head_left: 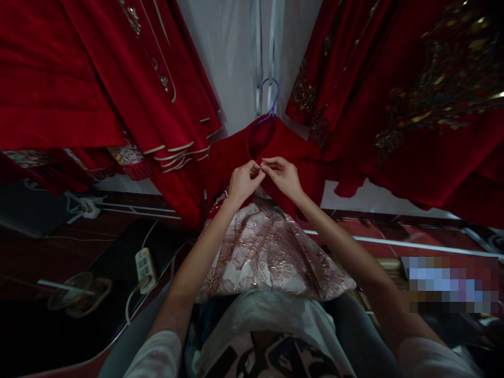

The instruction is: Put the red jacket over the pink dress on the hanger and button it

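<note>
A red garment (303,152) hangs in front of me on a purple hanger (273,100), its round neckline facing me. Just under that neckline my left hand (244,181) and my right hand (282,176) meet, thumbs and forefingers pinched together on the collar edge. Something small and pale shows between the fingertips, too small to name for certain. Beaded trim runs along the garment's left side, by my left wrist. Below, a pink and gold patterned skirt (263,252) spreads towards my lap.
Red embroidered garments (165,105) hang on the left, and more with gold decoration (441,89) on the right. A power strip (145,270) and a clear plastic cup with a straw (76,291) rest on a black surface (118,252) at lower left.
</note>
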### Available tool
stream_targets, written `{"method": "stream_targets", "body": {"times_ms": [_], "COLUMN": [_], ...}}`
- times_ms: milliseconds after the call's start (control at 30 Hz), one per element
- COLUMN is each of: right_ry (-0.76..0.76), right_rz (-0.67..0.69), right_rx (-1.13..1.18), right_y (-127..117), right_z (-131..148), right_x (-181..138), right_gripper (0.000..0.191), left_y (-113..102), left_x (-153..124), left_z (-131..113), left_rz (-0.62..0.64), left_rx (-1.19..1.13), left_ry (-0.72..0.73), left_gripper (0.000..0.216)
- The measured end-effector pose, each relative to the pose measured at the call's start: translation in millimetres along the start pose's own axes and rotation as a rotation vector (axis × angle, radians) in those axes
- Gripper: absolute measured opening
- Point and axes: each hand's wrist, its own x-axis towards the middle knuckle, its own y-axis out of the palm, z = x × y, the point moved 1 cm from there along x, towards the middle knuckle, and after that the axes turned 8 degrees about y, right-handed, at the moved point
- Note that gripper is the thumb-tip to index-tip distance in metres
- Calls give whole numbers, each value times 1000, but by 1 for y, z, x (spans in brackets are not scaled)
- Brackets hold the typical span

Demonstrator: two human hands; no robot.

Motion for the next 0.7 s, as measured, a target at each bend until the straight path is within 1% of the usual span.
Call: {"method": "stream_targets", "body": {"times_ms": [100, 167, 333, 400, 533, 600, 633, 700], "right_ry": [42, 59, 76, 54, -11, -40, -49, -49], "right_rz": [39, 62, 156, 172, 232, 266, 256, 166], "right_rx": [65, 81, 27, 10, -21, -36, -50, -83], "right_y": [-5, -8, -14, -18, -27, -27, -26, -19], "right_z": [-3, -5, -5, -5, -5, -6, -7, -10], "right_x": [4, 6, 5, 4, 8, 14, 16, 20], "right_gripper": [29, 29, 30, 28, 24, 21, 20, 16], "left_y": [-1, -2, -4, -3, 0, 4, 7, 17], "left_x": [2, 4, 8, 11, 17, 19, 19, 15], "left_z": [-1, -3, -9, -8, 0, 5, 7, 9], "left_rz": [41, 79, 206, 248, 287, 303, 309, 279], "left_rx": [17, 74, 371, 432, 457, 449, 431, 356], "left_ry": [21, 50, 172, 220, 324, 364, 371, 335], "left_gripper": [10, 10, 9, 9, 9, 10, 10, 10]}}
